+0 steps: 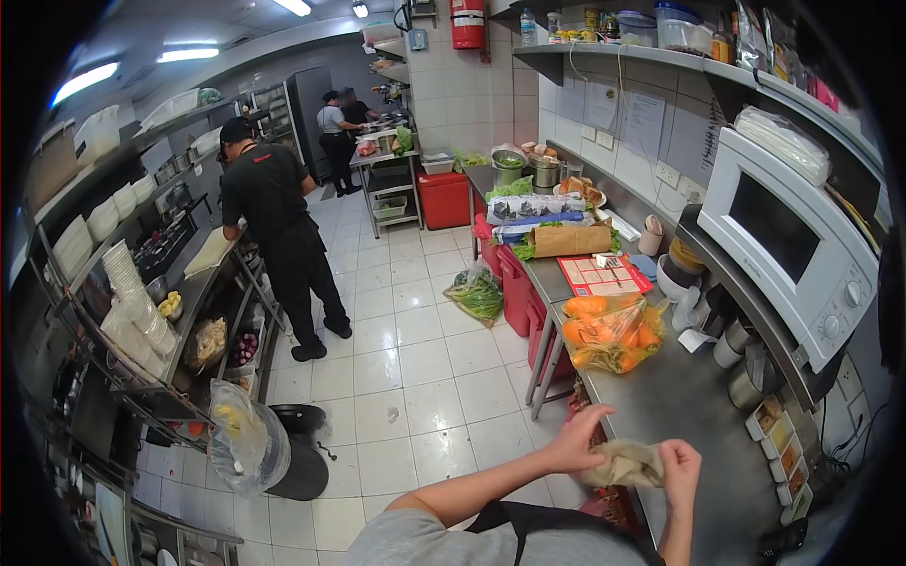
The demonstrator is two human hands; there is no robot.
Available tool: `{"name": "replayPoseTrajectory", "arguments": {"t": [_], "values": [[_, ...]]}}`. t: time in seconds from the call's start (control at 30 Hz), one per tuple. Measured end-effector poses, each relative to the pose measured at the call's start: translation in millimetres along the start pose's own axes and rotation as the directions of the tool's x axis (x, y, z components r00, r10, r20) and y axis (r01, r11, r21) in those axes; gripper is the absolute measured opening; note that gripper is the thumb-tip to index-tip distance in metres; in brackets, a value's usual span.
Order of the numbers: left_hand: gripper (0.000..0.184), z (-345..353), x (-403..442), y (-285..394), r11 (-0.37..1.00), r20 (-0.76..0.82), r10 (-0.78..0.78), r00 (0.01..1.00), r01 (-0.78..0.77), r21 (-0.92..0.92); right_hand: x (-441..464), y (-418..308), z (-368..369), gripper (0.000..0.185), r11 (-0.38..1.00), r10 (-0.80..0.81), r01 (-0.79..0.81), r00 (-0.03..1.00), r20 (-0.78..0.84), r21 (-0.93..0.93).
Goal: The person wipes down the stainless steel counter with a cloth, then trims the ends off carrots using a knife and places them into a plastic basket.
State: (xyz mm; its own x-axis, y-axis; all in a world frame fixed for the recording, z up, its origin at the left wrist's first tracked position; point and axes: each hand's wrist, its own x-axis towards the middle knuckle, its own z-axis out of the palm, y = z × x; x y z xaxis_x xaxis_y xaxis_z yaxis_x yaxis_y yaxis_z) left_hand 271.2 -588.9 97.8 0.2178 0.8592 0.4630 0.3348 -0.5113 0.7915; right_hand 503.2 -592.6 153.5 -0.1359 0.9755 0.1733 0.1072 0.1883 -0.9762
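Observation:
A crumpled beige cloth (627, 465) is stretched between my two hands above the near edge of the steel counter (694, 415). My left hand (578, 441) grips its left end, with the thumb and forefinger side spread upward. At the cloth's right end, the fingers of my right hand (679, 464) are closed on it. Beyond the hands, a clear bag of orange vegetables (612, 334) lies on the counter. Behind that bag is a red and white printed sheet (604, 274), with a brown paper bundle (571, 240) farther back.
A microwave (788, 236) and small containers (780, 443) line the right side. Red bins (515, 292) and a bag of greens (475, 294) are beside the counter. A person in black (274, 217) stands at the left shelves; two people work at the back. A bin (300, 462) is lower left.

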Motion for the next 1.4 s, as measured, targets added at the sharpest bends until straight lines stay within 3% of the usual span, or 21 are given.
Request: {"name": "replayPoseTrajectory", "arguments": {"t": [0.1, 0.13, 0.17, 0.23, 0.27, 0.37, 0.4, 0.47, 0.53, 0.63, 0.67, 0.77, 0.83, 0.9, 0.97, 1.07, 1.13, 1.2, 1.3, 1.33, 1.4], "values": [[0.066, 18, 15, 31, 0.966, 0.143, 0.247, 0.959, -0.232, -0.111, -5, -30, 16, 0.012, 0.966, -0.059, 0.119, 0.966, 0.251, -0.23], [0.051, 20, 21, 38, 0.954, 0.321, 0.156, 0.934, -0.059, -0.293, -6, -44, 22, 0.012, 0.945, -0.103, 0.182, 0.954, 0.281, -0.273], [0.045, 23, 22, 36, 0.968, 0.375, 0.113, 0.92, -0.017, -0.25, -7, -54, 22, 0.012, 0.917, -0.145, 0.246, 0.939, 0.313, -0.313], [0.032, 28, 22, 22, 0.985, 0.472, 0.019, 0.881, 0.063, -0.158, -8, -59, -1, 0.012, 0.943, -0.106, 0.157, 0.978, 0.18, -0.294], [0.025, 30, 20, 9, 0.999, 0.459, 0.021, 0.888, 0.002, -0.049, -7, -62, -16, 0.012, 0.96, -0.077, 0.107, 0.989, 0.124, -0.259], [0.025, 25, 23, -4, 0.964, 0.435, 0.007, 0.9, 0.109, -0.242, 3, -46, -64, 0.011, 0.99, -0.026, 0.034, 0.998, 0.057, -0.134], [0.025, 29, 31, -16, 0.978, 0.401, 0.001, 0.916, 0.082, -0.19, 9, -41, -78, 0.012, 0.982, 0.033, -0.02, 0.997, 0.064, -0.187], [0.022, 11, 59, 16, 0.981, 0.361, -0.085, 0.929, 0.142, -0.133, 23, -34, -98, 0.014, 0.968, -0.043, 0.036, 0.999, -0.022, -0.249], [0.02, 22, 89, 12, 0.99, 0.15, 0.102, 0.984, -0.084, -0.117, 29, -37, -107, 0.015, 0.954, -0.102, 0.076, 0.992, -0.075, -0.289], [0.019, 30, 114, 25, 0.967, 0.03, 0.216, 0.976, -0.21, -0.146, 29, -49, -120, 0.017, 0.934, -0.119, 0.102, 0.992, -0.03, -0.341], [0.028, 40, 117, 8, 0.973, 0.135, 0.197, 0.971, -0.176, -0.151, 26, -46, -126, 0.017, 0.92, -0.095, 0.103, 0.995, 0.039, -0.379], [0.042, 48, 84, -4, 0.973, 0.259, 0.155, 0.953, -0.194, 0.13, 21, -24, -133, 0.019, 0.91, 0.018, 0.033, 0.993, 0.119, -0.414], [0.051, 62, 51, -34, 0.981, 0.334, -0.136, 0.933, 0.079, 0.178, 26, 4, -135, 0.021, 0.873, 0.01, 0.035, 0.996, 0.09, -0.487], [0.048, 73, 11, -71, 0.966, 0.302, -0.2, 0.932, 0.136, 0.219, 39, 34, -133, 0.033, 0.835, 0.076, -0.024, 0.995, 0.072, -0.55], [0.045, 52, -26, -56, 0.945, 0.303, -0.301, 0.904, 0.24, 0.224, 58, 68, -125, 0.043, 0.789, 0.191, -0.14, 0.981, 0.022, -0.599], [0.044, 54, -105, -118, 0.913, 0.268, -0.4, 0.876, 0.356, 0.198, 97, 158, -100, 0.059, 0.599, 0.219, -0.216, 0.97, -0.101, -0.771], [0.042, 45, -149, -128, 0.863, 0.239, -0.505, 0.83, 0.483, 0.144, 101, 151, -46, 0.069, 0.461, 0.368, -0.455, 0.879, -0.302, -0.762], [0.04, 32, -185, -128, 0.792, 0.2, -0.61, 0.766, 0.589, 0.16, 99, 149, -2, 0.072, 0.35, 0.376, -0.452, 0.87, -0.319, -0.821], [0.04, 26, -215, -125, 0.68, 0.173, -0.733, 0.658, 0.699, 0.221, 111, 163, -2, 0.069, 0.327, 0.188, -0.082, 0.982, -0.021, -0.942], [0.04, 26, -222, -124, 0.631, 0.17, -0.775, 0.608, 0.737, 0.241, 117, 165, -9, 0.068, 0.329, 0.166, 0.033, 0.982, 0.092, -0.944], [0.041, 31, -226, -130, 0.644, 0.205, -0.763, 0.613, 0.7, 0.309, 141, 171, -42, 0.066, 0.319, 0.122, 0.266, 0.94, 0.318, -0.909]]}}
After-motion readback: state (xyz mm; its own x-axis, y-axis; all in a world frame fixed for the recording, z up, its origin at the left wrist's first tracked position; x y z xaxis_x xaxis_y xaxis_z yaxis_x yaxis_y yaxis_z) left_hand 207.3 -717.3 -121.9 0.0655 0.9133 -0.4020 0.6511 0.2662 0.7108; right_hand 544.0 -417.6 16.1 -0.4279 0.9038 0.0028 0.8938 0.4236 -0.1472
